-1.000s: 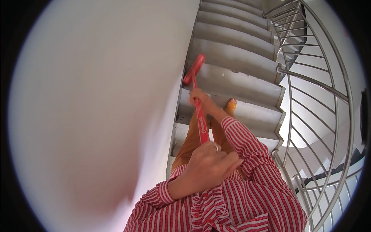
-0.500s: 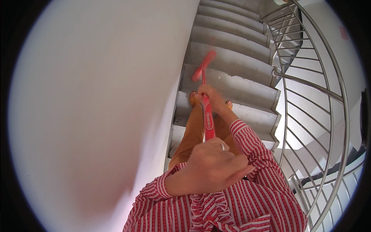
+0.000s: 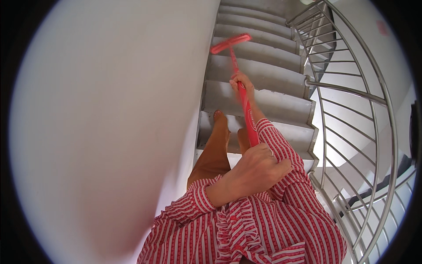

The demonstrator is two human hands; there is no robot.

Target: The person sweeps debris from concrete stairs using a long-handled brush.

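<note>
A red long-handled squeegee (image 3: pixel 249 113) runs away from me over the stairs. Its narrow crossbar head (image 3: pixel 231 43) lies a few steps beyond my feet, close to the wall on the left; whether it touches a step I cannot tell. My left hand (image 3: pixel 255 170), wearing a ring, is closed round the near end of the handle in front of my body. Farther along, my right hand (image 3: pixel 244 86) grips the shaft with its arm stretched forward. Both arms are in red-and-white striped sleeves.
Grey stairs (image 3: pixel 272 101) continue ahead beneath me. A plain white wall (image 3: pixel 110 123) borders them on the left. On the right stands a metal railing (image 3: pixel 358 92) with curved bars. One foot (image 3: pixel 217 114) rests on a step.
The squeegee's head has moved farther away and turned more crosswise. My right hand has reached forward with the shaft, and my left hand has moved slightly forward and right.
</note>
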